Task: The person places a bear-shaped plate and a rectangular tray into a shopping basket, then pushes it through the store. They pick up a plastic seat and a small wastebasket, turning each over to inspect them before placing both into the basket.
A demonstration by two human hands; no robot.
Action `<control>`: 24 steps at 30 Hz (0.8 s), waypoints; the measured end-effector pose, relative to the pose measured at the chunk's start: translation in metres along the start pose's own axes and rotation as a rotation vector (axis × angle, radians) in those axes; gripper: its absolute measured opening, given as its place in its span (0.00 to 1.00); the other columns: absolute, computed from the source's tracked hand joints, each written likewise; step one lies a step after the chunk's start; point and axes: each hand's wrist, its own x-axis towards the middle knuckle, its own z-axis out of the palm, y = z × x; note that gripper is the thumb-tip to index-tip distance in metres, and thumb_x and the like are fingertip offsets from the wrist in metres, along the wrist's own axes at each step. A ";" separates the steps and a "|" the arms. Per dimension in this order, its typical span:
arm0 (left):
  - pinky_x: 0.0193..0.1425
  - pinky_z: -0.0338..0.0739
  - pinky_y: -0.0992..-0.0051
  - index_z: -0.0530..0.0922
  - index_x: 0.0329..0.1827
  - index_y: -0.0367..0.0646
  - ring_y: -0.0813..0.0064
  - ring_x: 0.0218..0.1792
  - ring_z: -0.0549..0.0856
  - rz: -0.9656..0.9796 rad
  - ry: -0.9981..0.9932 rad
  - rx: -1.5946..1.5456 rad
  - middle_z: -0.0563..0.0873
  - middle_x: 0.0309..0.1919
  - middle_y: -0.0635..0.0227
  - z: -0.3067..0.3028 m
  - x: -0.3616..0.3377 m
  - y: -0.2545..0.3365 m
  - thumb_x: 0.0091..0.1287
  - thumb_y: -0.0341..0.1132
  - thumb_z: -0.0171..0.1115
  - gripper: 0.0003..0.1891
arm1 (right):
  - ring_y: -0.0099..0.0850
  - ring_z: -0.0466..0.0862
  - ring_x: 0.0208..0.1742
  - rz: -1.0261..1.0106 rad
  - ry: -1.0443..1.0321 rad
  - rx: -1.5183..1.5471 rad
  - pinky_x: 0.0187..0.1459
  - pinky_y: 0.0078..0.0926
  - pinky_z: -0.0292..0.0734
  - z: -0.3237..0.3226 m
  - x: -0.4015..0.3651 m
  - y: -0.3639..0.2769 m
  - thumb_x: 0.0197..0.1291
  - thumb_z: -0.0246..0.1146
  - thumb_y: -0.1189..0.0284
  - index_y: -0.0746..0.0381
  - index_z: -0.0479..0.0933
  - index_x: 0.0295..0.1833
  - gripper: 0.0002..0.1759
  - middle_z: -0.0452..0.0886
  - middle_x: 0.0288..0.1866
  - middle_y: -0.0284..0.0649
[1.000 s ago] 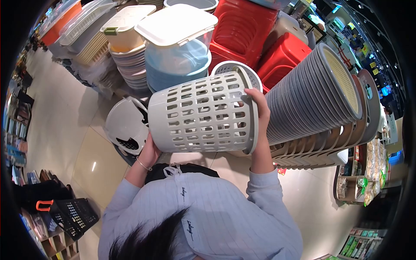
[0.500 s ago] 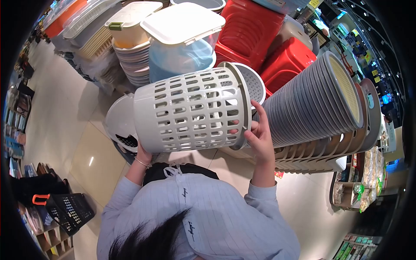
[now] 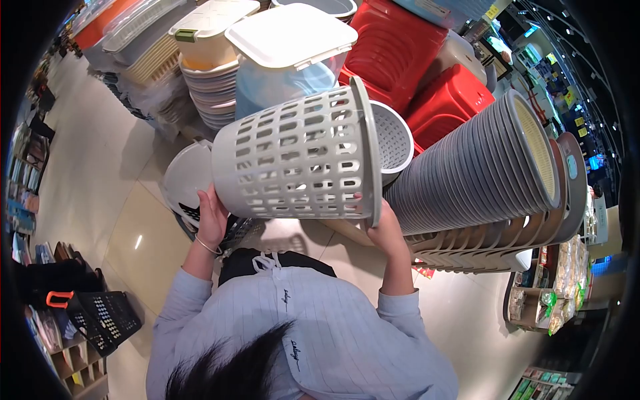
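Note:
A light grey slotted plastic basket (image 3: 293,160) lies on its side in the air before my chest, its rim to the right and its base to the left. My right hand (image 3: 389,230) grips the rim at its lower edge, the fingers partly hidden inside the opening. Against the base rests my left hand (image 3: 213,217), thumb and fingers raised along its lower left edge. Behind the rim sits a grey round perforated basket (image 3: 395,140). Just right of my right hand leans a long stack of grey baskets (image 3: 473,160).
Red plastic stools (image 3: 393,53) and a lidded clear box (image 3: 287,40) stand behind. Left of the held basket is a whitish rounded item (image 3: 187,177). A black shopping basket (image 3: 107,320) with an orange handle is at lower left; shelves of packets (image 3: 547,287) are at right.
The held basket has turned slightly, its rim now more upright. My right hand has moved down along the rim, and my left hand has come further into view at the base.

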 end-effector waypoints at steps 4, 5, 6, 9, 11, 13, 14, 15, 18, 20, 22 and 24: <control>0.65 0.57 0.67 0.55 0.66 0.38 0.68 0.62 0.65 0.006 -0.019 -0.092 0.65 0.62 0.60 0.000 0.001 -0.002 0.60 0.68 0.33 0.43 | 0.35 0.72 0.55 -0.284 0.149 -0.286 0.59 0.44 0.61 0.004 0.003 0.000 0.37 0.63 0.77 0.59 0.74 0.38 0.16 0.77 0.43 0.34; 0.65 0.57 0.67 0.55 0.66 0.38 0.68 0.62 0.65 0.006 -0.018 -0.092 0.65 0.62 0.60 -0.002 0.001 -0.003 0.60 0.68 0.33 0.43 | 0.36 0.72 0.56 -0.279 0.242 -0.272 0.59 0.43 0.60 0.006 0.004 -0.004 0.38 0.63 0.76 0.58 0.73 0.40 0.18 0.77 0.44 0.34; 0.64 0.58 0.68 0.54 0.65 0.38 0.69 0.62 0.65 0.000 -0.033 -0.140 0.65 0.62 0.61 -0.004 0.001 -0.004 0.62 0.65 0.36 0.40 | 0.37 0.71 0.57 -0.274 0.337 -0.259 0.60 0.43 0.60 0.007 0.004 -0.007 0.39 0.63 0.74 0.58 0.72 0.43 0.19 0.76 0.45 0.34; 0.63 0.60 0.70 0.55 0.65 0.39 0.71 0.61 0.66 -0.022 0.019 -0.187 0.66 0.60 0.62 -0.006 0.001 -0.011 0.64 0.59 0.43 0.36 | 0.42 0.69 0.58 -0.222 0.440 -0.366 0.59 0.44 0.59 0.011 0.007 -0.005 0.40 0.64 0.73 0.56 0.69 0.50 0.26 0.69 0.55 0.40; 0.63 0.61 0.70 0.55 0.64 0.39 0.72 0.60 0.67 -0.036 0.089 -0.187 0.67 0.60 0.63 -0.005 0.000 -0.011 0.65 0.55 0.47 0.34 | 0.46 0.67 0.58 -0.124 0.528 -0.489 0.57 0.42 0.62 0.014 0.008 0.000 0.40 0.65 0.74 0.55 0.67 0.55 0.31 0.61 0.60 0.44; 0.63 0.61 0.71 0.55 0.64 0.37 0.73 0.59 0.68 0.019 0.067 -0.071 0.68 0.58 0.64 0.001 -0.002 -0.007 0.64 0.46 0.54 0.31 | 0.45 0.68 0.57 -0.018 0.504 -0.377 0.54 0.39 0.65 0.019 0.007 0.005 0.40 0.64 0.75 0.55 0.67 0.55 0.31 0.62 0.59 0.44; 0.63 0.61 0.71 0.55 0.64 0.37 0.73 0.59 0.68 0.020 0.069 -0.070 0.68 0.58 0.64 0.000 -0.002 -0.008 0.64 0.46 0.54 0.31 | 0.45 0.69 0.55 0.087 0.477 -0.264 0.52 0.37 0.68 0.021 0.007 0.006 0.41 0.63 0.76 0.55 0.67 0.55 0.30 0.63 0.58 0.44; 0.63 0.60 0.72 0.56 0.64 0.37 0.73 0.59 0.68 0.013 0.055 -0.055 0.68 0.58 0.63 -0.002 -0.002 -0.009 0.63 0.44 0.56 0.32 | 0.44 0.73 0.51 0.091 0.468 -0.258 0.48 0.34 0.71 0.022 0.008 0.007 0.43 0.62 0.78 0.55 0.67 0.56 0.29 0.64 0.55 0.44; 0.63 0.60 0.73 0.56 0.64 0.37 0.73 0.59 0.68 0.008 0.023 0.001 0.68 0.58 0.63 -0.004 -0.004 -0.010 0.61 0.41 0.59 0.32 | 0.42 0.75 0.50 0.101 0.447 -0.234 0.48 0.33 0.72 0.027 0.007 0.018 0.44 0.60 0.79 0.57 0.67 0.55 0.28 0.67 0.54 0.47; 0.63 0.59 0.73 0.56 0.64 0.37 0.73 0.59 0.67 0.009 0.005 0.043 0.68 0.58 0.63 -0.003 -0.006 -0.011 0.61 0.41 0.60 0.33 | 0.39 0.75 0.51 0.125 0.466 -0.140 0.50 0.30 0.71 0.030 0.007 0.025 0.47 0.57 0.81 0.60 0.67 0.55 0.25 0.70 0.52 0.47; 0.64 0.59 0.73 0.55 0.64 0.36 0.73 0.59 0.67 0.036 -0.026 0.095 0.68 0.58 0.63 -0.001 -0.005 -0.013 0.60 0.40 0.61 0.34 | 0.37 0.75 0.51 0.146 0.484 -0.044 0.51 0.28 0.70 0.035 0.008 0.036 0.51 0.54 0.83 0.63 0.67 0.56 0.23 0.74 0.49 0.46; 0.63 0.59 0.73 0.56 0.63 0.37 0.73 0.59 0.68 0.039 -0.029 0.062 0.68 0.58 0.63 -0.001 -0.004 -0.012 0.60 0.39 0.61 0.33 | 0.29 0.76 0.50 0.198 0.511 0.390 0.49 0.23 0.71 0.039 0.009 0.047 0.57 0.48 0.83 0.66 0.66 0.57 0.19 0.76 0.49 0.41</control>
